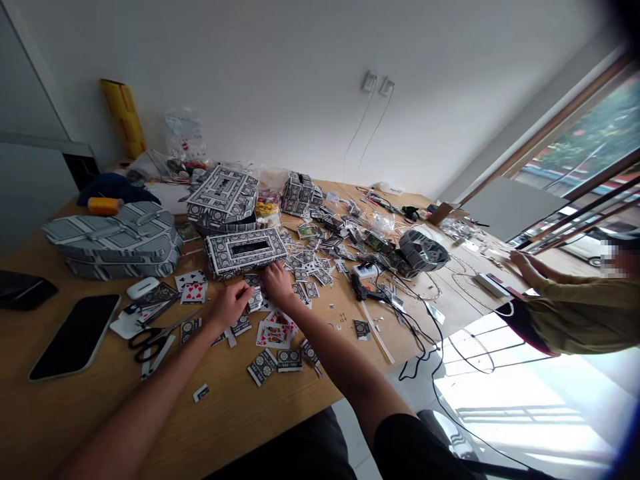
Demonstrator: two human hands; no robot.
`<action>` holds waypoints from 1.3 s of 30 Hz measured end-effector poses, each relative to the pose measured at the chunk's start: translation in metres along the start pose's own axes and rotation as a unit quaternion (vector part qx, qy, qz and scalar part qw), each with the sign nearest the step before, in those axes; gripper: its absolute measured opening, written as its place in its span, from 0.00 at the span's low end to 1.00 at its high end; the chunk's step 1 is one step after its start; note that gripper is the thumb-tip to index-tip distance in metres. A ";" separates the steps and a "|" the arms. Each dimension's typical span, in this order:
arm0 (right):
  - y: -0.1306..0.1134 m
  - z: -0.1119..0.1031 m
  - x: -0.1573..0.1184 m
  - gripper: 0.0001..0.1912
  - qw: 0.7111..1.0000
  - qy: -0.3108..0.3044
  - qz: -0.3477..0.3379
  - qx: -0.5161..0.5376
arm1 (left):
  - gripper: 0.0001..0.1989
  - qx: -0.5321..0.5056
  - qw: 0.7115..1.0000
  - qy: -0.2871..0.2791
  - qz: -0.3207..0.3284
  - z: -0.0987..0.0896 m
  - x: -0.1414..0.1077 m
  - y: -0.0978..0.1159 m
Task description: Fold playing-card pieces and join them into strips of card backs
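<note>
A rectangular box built from folded playing cards (223,260), with a slot in its top, stands in front of me. Just before its front side, my left hand (230,305) is closed, fingertips at a small folded playing card (255,301). My right hand (278,285) is by the box's front right corner, its fingers curled in; what they hold, if anything, is hidden. Several folded cards (289,361) and some flat face cards (274,335) lie around my wrists. Scissors (150,341) with dark handles rest left of my left forearm.
Larger folded-card boxes (223,193) and a grey boat-shaped one (120,240) stand behind and left. A phone (75,337) lies at left. At right are a glue gun (361,288), black cables (415,333) and a heap of cards. Another person's sleeve (585,307) reaches over the far right.
</note>
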State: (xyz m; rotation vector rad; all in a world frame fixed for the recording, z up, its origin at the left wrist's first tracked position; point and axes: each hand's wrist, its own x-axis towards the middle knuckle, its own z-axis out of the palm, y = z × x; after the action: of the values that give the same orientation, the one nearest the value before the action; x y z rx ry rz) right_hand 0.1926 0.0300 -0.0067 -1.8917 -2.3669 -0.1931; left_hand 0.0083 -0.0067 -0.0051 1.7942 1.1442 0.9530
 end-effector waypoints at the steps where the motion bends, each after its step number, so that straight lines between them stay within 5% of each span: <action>1: 0.000 -0.001 0.001 0.14 1.000 -0.008 -0.017 -0.008 | 0.21 -0.003 1.000 0.001 0.000 0.000 0.000 0.000; 9: 0.003 -0.012 0.010 0.12 0.991 -0.070 -0.093 -0.070 | 0.21 -0.015 1.000 0.002 0.000 0.005 0.005 -0.008; 13: -0.002 -0.016 0.015 0.21 0.987 -0.085 -0.107 -0.083 | 0.21 -0.016 1.000 0.006 -0.004 0.005 0.006 -0.010; 22: 0.006 -0.024 0.002 0.13 0.990 -0.030 -0.135 -0.032 | 0.21 0.013 0.999 0.026 -0.025 0.003 0.003 0.003; 39: 0.019 0.001 -0.005 0.13 0.991 0.043 -0.019 0.123 | 0.19 0.042 0.997 0.040 -0.057 0.003 0.003 0.005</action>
State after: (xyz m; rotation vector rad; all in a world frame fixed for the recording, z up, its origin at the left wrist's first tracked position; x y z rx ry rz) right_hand 0.2124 0.0297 -0.0074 -1.6922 -2.2524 0.0140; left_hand 0.0139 -0.0056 -0.0014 1.7486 1.3401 0.9298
